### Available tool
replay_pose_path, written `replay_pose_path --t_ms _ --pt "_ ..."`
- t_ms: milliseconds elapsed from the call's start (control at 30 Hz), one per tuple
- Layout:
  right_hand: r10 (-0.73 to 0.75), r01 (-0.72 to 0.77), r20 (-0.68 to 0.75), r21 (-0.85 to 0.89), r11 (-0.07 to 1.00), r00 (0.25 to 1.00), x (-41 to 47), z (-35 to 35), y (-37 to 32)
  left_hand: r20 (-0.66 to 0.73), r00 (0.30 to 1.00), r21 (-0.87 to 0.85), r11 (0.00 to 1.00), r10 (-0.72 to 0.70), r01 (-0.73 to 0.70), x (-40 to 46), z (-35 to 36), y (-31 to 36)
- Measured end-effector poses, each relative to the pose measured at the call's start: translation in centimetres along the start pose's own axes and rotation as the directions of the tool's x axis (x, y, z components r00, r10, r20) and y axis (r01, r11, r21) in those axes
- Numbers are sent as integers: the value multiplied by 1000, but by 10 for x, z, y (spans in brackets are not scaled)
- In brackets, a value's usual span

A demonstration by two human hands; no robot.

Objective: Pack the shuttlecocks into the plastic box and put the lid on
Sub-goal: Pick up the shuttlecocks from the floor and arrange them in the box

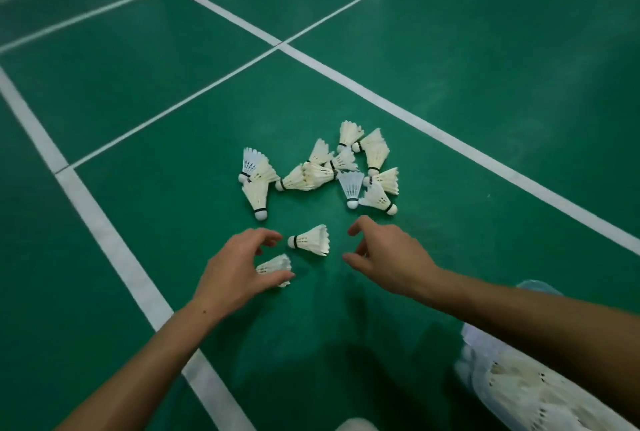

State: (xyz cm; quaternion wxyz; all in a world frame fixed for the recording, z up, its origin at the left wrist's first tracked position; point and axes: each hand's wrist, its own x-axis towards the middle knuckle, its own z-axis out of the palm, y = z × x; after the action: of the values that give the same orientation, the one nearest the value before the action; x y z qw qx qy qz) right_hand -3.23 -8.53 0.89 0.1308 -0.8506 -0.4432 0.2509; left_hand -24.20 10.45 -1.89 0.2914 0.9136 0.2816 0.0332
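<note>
White shuttlecocks [351, 188]: about fourteen loose on green court floor [485, 49] with white lines [346, 78]. Left hand [239, 264] pinches one; right hand [388, 250] spread, empty. Box [540, 392] partly filled.

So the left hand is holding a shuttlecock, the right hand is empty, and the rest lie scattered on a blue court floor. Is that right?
Not quite: the floor is green with white lines, not blue, as the head view shows. The rest stands: the left hand holds a shuttlecock, the right hand is empty, and the other shuttlecocks lie scattered on the floor.
</note>
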Motion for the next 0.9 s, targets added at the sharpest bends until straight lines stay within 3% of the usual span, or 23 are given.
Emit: replay_pose_path --t_ms 133,467,633,767,900 --pt "40 -39 -17 57 998 999 36 37 -18 135 991 130 992 -22 4 7 6 -28" --pt "50 -31 -88 203 979 995 79 71 -28 214 975 198 980 -66 23 39 27 -40" --pt "60 -29 -119 251 968 991 85 58 -16 71 994 144 987 -87 76 64 11 -53" --pt "63 -29 -124 259 966 990 75 39 2 -77 993 269 957 -92 110 100 -5 -52" --pt "23 17 -151 261 965 988 56 22 19 33 968 251 940 -248 232 129 -10 -49"
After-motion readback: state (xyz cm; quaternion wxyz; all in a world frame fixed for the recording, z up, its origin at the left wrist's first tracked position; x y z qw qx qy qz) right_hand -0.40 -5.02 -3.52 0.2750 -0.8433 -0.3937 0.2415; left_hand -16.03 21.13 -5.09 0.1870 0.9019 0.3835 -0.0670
